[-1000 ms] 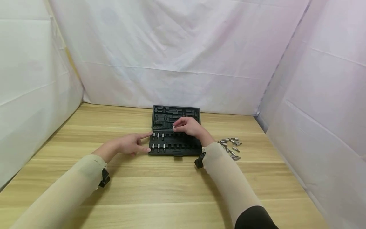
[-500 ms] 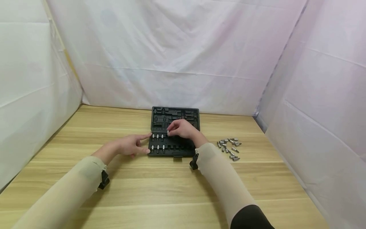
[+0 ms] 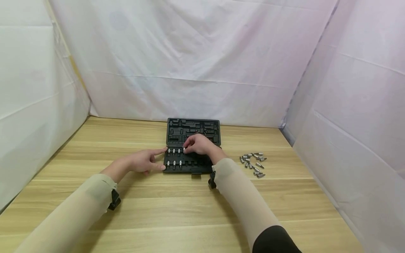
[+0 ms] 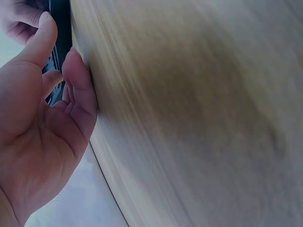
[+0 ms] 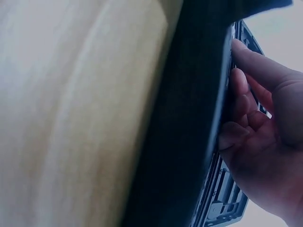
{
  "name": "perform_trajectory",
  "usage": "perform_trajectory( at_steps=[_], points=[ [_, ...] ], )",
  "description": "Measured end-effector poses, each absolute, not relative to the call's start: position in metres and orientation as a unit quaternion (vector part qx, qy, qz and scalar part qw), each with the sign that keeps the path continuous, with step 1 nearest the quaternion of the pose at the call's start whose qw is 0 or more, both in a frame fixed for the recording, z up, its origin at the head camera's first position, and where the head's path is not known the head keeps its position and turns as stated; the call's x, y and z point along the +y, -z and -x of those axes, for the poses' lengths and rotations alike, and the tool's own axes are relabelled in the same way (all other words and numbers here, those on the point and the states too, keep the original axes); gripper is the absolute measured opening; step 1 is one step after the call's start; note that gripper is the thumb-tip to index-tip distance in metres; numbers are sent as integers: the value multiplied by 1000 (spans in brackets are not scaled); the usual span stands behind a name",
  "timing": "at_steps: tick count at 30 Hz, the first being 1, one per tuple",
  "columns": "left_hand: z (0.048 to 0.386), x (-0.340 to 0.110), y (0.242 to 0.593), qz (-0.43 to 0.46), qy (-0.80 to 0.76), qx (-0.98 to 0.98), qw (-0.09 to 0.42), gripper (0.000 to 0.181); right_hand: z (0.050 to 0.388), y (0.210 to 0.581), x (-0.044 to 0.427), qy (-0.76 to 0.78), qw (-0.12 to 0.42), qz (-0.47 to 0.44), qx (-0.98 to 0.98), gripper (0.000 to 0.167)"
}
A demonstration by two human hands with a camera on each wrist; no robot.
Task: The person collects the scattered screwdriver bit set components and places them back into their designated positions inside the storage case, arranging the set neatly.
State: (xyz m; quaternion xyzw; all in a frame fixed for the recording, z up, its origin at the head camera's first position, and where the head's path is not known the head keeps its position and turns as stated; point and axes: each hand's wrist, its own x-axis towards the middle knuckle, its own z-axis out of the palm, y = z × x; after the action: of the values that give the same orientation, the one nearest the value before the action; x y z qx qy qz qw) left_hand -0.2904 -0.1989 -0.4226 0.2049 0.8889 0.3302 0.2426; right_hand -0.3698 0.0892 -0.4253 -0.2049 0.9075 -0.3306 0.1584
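My right hand [image 3: 200, 144] pinches a silver bit socket [image 3: 184, 149] over the black case [image 3: 186, 158]; my left hand [image 3: 143, 160], splayed, touches its left edge.

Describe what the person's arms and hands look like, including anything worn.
The left hand and right hand are ungloved. The left sleeve and right sleeve are pale beige, ending near the wrists. A small black device sits at each wrist. Higher up the right arm, black material shows.
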Motion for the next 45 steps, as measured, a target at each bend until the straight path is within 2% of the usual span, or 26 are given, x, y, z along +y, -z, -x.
perform_trajectory(
  at_steps=[7, 16, 23, 45],
  points=[
    [291, -200, 423, -204, -325, 892, 240, 94, 368, 424, 90, 333, 164, 207, 905, 14],
    [290, -200, 424, -208, -320, 892, 241, 94, 370, 426, 93, 321, 136, 219, 911, 21],
    [289, -200, 423, -208, -327, 890, 241, 94, 372, 428, 90, 315, 137, 212, 915, 26],
    [292, -203, 424, -211, -334, 887, 238, 93, 373, 429, 90, 327, 142, 209, 910, 24]
  ],
)
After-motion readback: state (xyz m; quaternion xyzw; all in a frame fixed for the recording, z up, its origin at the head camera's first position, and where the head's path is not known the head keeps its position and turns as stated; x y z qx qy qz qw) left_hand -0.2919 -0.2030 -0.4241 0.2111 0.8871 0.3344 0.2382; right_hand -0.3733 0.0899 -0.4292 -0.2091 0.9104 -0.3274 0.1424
